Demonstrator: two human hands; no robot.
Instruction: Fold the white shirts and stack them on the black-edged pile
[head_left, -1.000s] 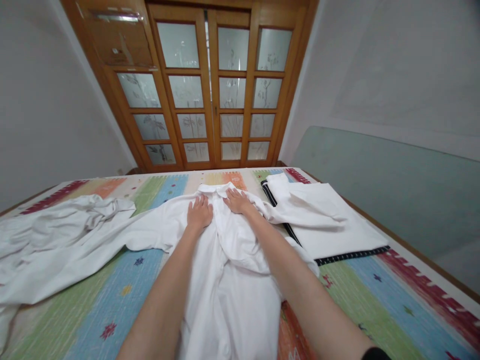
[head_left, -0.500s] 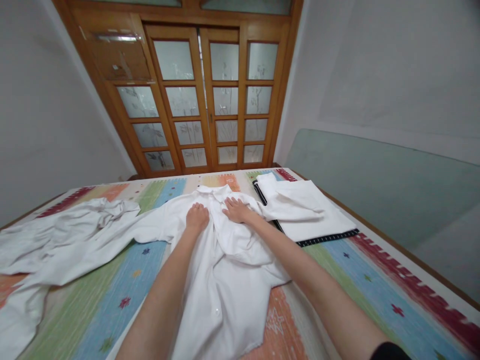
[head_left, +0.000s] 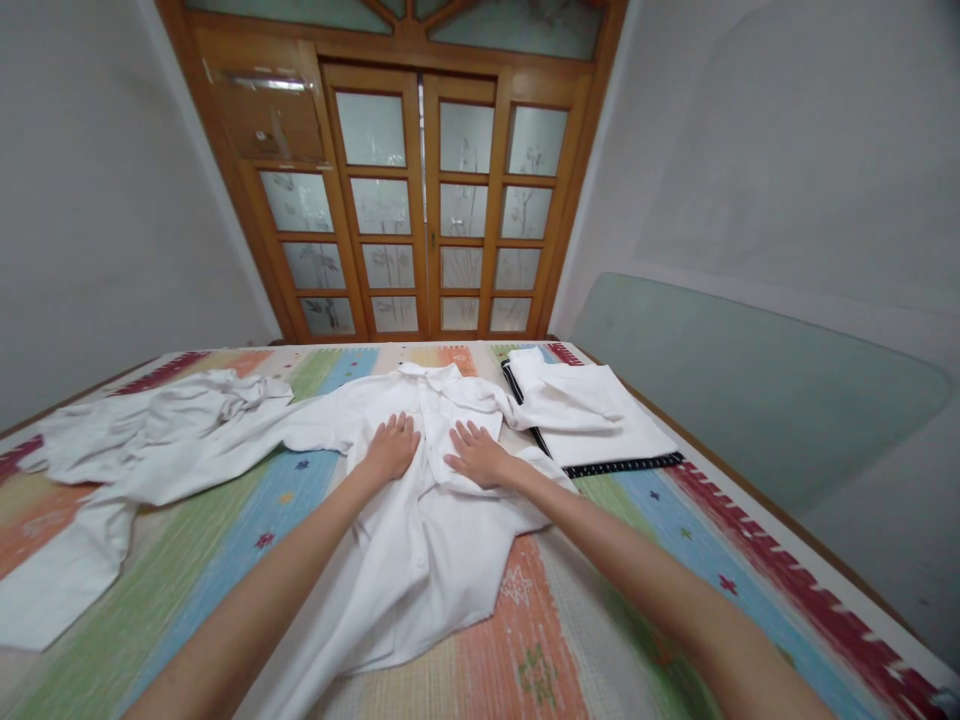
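Observation:
A white collared shirt (head_left: pixel 457 545) is spread front side up, its collar at the far end and its lower part creased. My left hand (head_left: pixel 394 447) lies flat on the left chest of the shirt, fingers extended. On the other side of the button line, my right hand (head_left: pixel 478 456) also presses flat with fingers spread. The shirt's left-hand sleeve stretches out toward the lower left. Its right-hand sleeve rests over a folded white cloth (head_left: pixel 634 432) with black patterned edging.
A crumpled white garment (head_left: pixel 161 425) lies at the left. Everything rests on a colourful striped cover (head_left: pixel 214 560). A pale green panel (head_left: pixel 720 370) leans along the right wall, and wooden glass-paned doors (head_left: pixel 420 200) stand at the far end.
Both hands have slid down the shirt from near the collar, toward me. My left hand's fingers, more curled before, are now stretched out. The camera view has shifted slightly.

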